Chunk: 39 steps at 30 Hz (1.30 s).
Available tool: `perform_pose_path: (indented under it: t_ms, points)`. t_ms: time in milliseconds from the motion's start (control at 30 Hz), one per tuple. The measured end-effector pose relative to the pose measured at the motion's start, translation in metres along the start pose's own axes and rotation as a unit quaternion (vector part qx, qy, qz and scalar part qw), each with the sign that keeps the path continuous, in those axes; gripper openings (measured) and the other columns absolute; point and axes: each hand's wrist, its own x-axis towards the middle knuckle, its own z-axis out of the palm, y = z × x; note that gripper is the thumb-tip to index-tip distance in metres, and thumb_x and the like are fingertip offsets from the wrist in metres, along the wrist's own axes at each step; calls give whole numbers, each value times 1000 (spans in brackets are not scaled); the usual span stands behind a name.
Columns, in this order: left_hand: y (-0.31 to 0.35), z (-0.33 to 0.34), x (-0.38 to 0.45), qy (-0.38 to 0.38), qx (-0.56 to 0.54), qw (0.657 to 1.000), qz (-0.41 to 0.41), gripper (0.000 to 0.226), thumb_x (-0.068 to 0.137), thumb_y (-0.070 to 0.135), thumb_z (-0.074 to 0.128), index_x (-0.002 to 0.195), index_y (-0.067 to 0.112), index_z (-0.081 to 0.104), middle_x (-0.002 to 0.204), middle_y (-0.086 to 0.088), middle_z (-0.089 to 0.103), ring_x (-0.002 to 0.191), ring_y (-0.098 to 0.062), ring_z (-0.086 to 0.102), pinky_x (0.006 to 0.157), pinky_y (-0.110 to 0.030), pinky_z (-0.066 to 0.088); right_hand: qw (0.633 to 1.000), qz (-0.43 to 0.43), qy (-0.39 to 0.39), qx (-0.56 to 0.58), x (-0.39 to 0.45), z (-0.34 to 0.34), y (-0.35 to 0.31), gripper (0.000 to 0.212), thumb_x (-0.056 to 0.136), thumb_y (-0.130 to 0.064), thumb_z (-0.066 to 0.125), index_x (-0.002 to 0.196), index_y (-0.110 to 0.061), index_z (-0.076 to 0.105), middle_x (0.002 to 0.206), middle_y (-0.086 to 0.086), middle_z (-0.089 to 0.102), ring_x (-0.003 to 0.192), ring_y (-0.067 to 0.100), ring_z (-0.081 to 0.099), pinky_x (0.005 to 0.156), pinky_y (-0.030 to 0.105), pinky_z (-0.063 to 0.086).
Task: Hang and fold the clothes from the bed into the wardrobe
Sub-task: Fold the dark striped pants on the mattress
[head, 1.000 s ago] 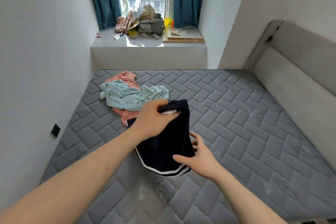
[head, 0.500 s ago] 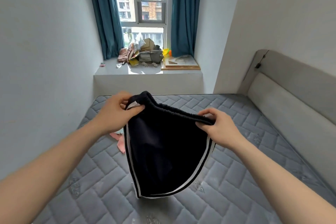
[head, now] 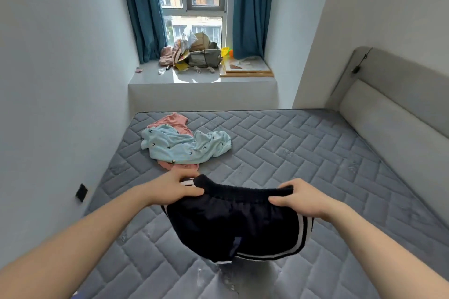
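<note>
Dark navy shorts (head: 233,223) with white side stripes hang spread over the grey quilted mattress (head: 303,153). My left hand (head: 175,187) grips the left end of their waistband and my right hand (head: 301,198) grips the right end, stretching it flat. Beyond my left hand lie a light blue patterned garment (head: 184,147) and a pink garment (head: 173,121), partly under the blue one. No wardrobe is in view.
A grey padded headboard (head: 393,124) runs along the right. A white wall closes the left side, with a black socket (head: 81,192) low down. At the far end, a windowsill (head: 194,77) carries bags, papers and a flat framed board between blue curtains.
The shorts have come down from chest height to just above the mattress, waistband stretched wider. My view tilted down, so the blue and pink garments show again.
</note>
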Motion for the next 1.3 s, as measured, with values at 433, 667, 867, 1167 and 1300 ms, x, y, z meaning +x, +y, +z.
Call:
perform_pose_path:
  t_ms: [433,667,867,1167,1300]
  points:
    - [-102,91,15,-26,188,977,-99,36,75,49,76,73,28,47,72,10,60,73,-11,59,61,-31,41,988,124,-87,-40,24,100,80,28,93,-35,72,66,-33,69,60,-21,66,64,-4,61,62,12,45]
    - [-86,58,75,-65,220,962,-147,38,95,49,64,123,24,57,120,-4,68,108,-25,64,85,-34,49,963,140,-6,-231,69,70,61,31,93,-61,61,107,-37,76,109,-5,75,115,21,63,96,35,48]
    - [2,-40,151,32,79,988,-133,25,106,23,52,126,8,54,106,-18,72,93,-32,76,82,-44,62,969,87,128,-191,133,-45,-5,28,99,-50,62,102,-25,74,97,3,75,101,28,71,77,33,50]
    - [226,-258,163,388,108,900,168,12,102,14,52,113,9,55,104,-9,57,86,-24,56,65,-31,41,842,-230,481,-85,138,-258,-204,17,103,-18,56,106,-16,73,99,4,67,97,27,61,79,27,36]
    - [287,-305,131,469,121,838,253,10,100,18,57,106,10,52,109,-10,56,82,-19,53,62,-25,40,783,-298,542,-73,110,-305,-260,25,102,-20,57,123,-14,70,124,12,63,114,25,59,95,18,35]
